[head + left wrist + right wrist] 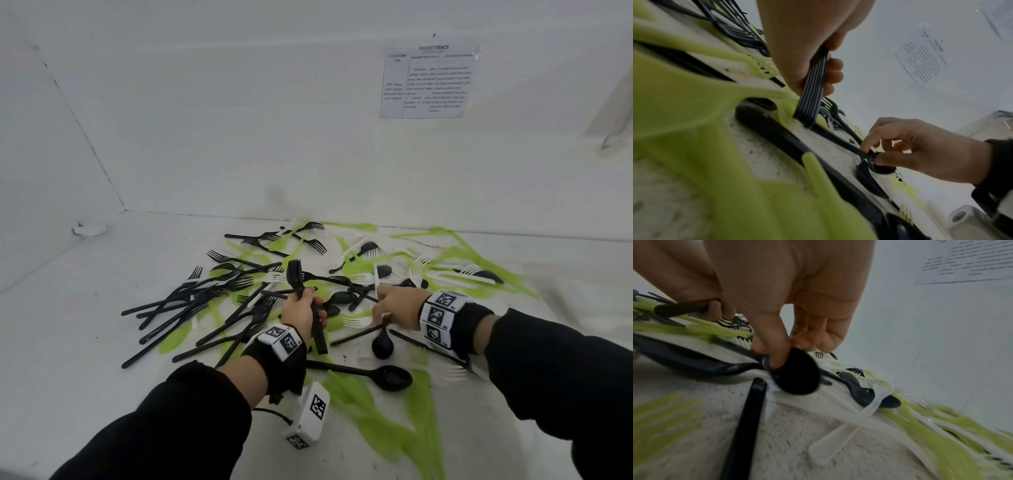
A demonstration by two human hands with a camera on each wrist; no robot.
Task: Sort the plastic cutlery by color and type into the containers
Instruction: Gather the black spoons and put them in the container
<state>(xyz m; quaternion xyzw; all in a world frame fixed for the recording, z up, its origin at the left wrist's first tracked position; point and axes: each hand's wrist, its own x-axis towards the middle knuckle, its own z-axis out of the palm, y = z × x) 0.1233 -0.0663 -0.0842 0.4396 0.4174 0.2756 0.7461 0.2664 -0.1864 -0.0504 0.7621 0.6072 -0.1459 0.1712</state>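
White counter (102,308) carries a tangled pile (308,274) of black, green and white plastic forks and spoons. On the wall hangs a printed sheet (430,82). Left hand (301,313) grips a stack of black forks (296,274) upright, handle ends on the counter. Right hand (397,308) pinches a black spoon (383,344) at its neck.
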